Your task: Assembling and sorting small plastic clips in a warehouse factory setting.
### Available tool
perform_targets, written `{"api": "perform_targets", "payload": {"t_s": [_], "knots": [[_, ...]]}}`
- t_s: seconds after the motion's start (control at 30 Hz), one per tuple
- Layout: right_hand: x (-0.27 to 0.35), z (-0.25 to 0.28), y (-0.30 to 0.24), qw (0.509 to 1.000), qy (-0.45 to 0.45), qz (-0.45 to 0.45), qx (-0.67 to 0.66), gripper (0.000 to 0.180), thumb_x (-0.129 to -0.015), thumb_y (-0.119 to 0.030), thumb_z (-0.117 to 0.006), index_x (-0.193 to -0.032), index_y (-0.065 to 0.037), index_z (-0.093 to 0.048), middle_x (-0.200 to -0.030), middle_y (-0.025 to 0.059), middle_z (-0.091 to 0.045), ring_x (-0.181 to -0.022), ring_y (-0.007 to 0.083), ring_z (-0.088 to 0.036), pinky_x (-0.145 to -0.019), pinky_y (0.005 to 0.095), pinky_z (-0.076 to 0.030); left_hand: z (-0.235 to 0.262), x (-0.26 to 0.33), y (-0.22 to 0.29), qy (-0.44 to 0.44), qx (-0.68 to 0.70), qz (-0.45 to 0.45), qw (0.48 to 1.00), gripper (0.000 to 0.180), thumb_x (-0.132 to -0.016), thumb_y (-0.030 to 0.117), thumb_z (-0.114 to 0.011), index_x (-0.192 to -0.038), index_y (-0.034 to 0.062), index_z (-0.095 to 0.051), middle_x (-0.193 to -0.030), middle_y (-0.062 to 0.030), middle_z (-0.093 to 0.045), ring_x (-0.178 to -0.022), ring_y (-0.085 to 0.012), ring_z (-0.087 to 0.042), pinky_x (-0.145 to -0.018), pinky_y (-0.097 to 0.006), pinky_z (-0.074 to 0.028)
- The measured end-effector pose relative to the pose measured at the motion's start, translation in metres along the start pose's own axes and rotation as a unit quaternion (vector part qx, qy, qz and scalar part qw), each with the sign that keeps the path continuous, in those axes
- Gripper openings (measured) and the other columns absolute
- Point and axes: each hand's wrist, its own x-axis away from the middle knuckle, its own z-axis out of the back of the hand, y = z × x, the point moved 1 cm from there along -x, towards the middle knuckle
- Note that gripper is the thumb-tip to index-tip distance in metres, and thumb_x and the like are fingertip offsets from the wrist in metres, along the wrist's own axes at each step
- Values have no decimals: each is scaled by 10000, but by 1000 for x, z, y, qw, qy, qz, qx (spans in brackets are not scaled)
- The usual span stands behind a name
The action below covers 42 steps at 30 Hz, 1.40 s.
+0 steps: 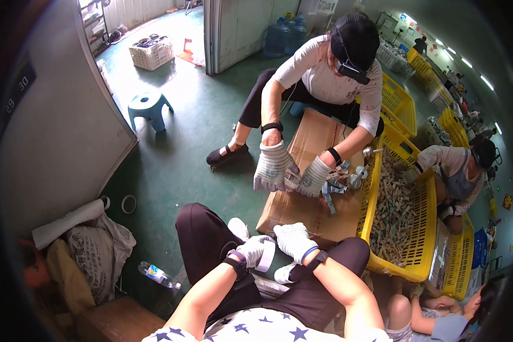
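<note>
Nearest the camera, the person's own two gloved hands met over the lap, between the knees in black trousers. The left hand [251, 249] was curled around a roll of pale tape [266, 256], held upright at the fingertips, probably so that its free end could be found; the right hand [294, 239] hovered just beside it with fingers bent, and whether it gripped anything could not be told. Beyond the knees lay one flat cardboard box [313, 188] on the green floor, serving as a low work surface; at its far edge a co-worker [330, 74] leaned in, two striped gloves pinching small metal-and-grey parts [339, 179] near the box's right edge, within easy reach of the supply. Touching that right edge stood one yellow crate [424, 228] heaped with small pale pieces, with at least three more yellow crates behind and beside it. Two further people sat at the crates to the right. One blue stool [148, 108], one plastic bottle [157, 275] and two tape rings [128, 203] lay on the floor at left.
</note>
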Motion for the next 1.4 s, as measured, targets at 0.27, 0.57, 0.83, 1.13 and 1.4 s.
{"api": "perform_targets", "payload": {"t_s": [0.27, 0.57, 0.83, 1.13, 1.4], "knots": [[4, -44, 2, 1000, -16, -22, 7, 215, -900, -180, -442, -946, -108, -640, -846, 117, -698, -767, 263, -688, -610, 422, -511, 7, 1, -5, -12, -131, -4, 991, 182, -832, 102, -658, -1004, 42, -667, -927, -25, -672, -812, -137, -603, -737, -277, -500], [25, -27, 24, 998, -30, -20, -47, 234, -890, -167, -419, -945, -86, -632, -885, 141, -691, -828, 292, -679, -697, 433, -508, 3, -1, -3, -11, -183, 0, 983, 189, -841, 110, -654, -1022, 56, -661, -902, -27, -666, -737, -144, -608, -686, -284, -510], [62, 34, 83, 959, 197, -205, 13, 481, -776, -287, -592, -1201, -66, -545, -1141, 170, -522, -1019, 303, -520, -901, 478, -339, 5, 8, 6, 3, -68, -86, 994, 397, -735, 46, -702, -1126, 57, -635, -912, -19, -646, -801, -130, -605, -734, -283, -512], [86, 8, 8, 599, -23, -6, -800, 381, -909, -261, -645, -1212, -44, -563, -1048, 7, -625, -940, 95, -556, -840, 282, -465, -63, 38, 108, -154, -32, -115, 981, 554, -820, 63, -619, -1333, -58, -448, -1298, -131, -548, -1156, -197, -543, -991, -305, -418], [60, 21, 19, 476, 17, 36, -878, 289, -913, -168, -630, -1154, -21, -569, -942, -8, -623, -846, 66, -570, -737, 220, -460, -81, 12, 166, -152, -58, -119, 979, 766, -830, 31, -687, -1469, 89, -266, -1101, -204, -646, -987, -207, -648, -830, -278, -522]]}}
